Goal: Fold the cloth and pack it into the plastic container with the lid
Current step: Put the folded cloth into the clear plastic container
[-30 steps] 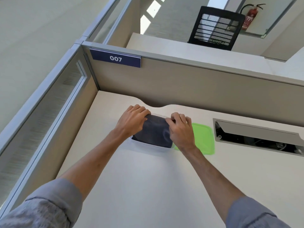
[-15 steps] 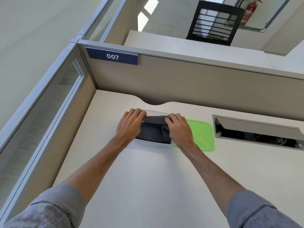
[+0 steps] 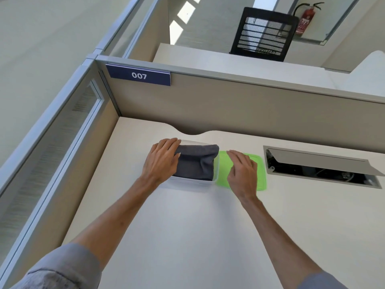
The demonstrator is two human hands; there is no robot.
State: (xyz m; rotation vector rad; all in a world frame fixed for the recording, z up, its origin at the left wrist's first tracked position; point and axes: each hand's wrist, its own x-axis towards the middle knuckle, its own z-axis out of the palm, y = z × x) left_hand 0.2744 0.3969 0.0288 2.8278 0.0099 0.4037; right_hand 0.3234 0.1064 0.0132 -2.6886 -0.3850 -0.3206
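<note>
A folded dark grey cloth [image 3: 196,161] lies inside the clear plastic container [image 3: 193,182] on the desk. My left hand [image 3: 161,160] rests on the cloth's left end and the container's left side, fingers flat and pressing. Just right of the container lies the green lid [image 3: 261,176], flat on the desk. My right hand [image 3: 241,171] hovers over the lid with fingers spread and holds nothing; whether it touches the lid I cannot tell.
A cable tray opening [image 3: 320,166] with a raised flap is cut into the desk at the right. Cubicle partitions [image 3: 250,105] close the back and left sides. The near desk surface [image 3: 198,236] lies between my forearms.
My right hand has let go of the cloth and moved right over the green lid. The cloth sits lower in the container. My left hand stays on the cloth's left end.
</note>
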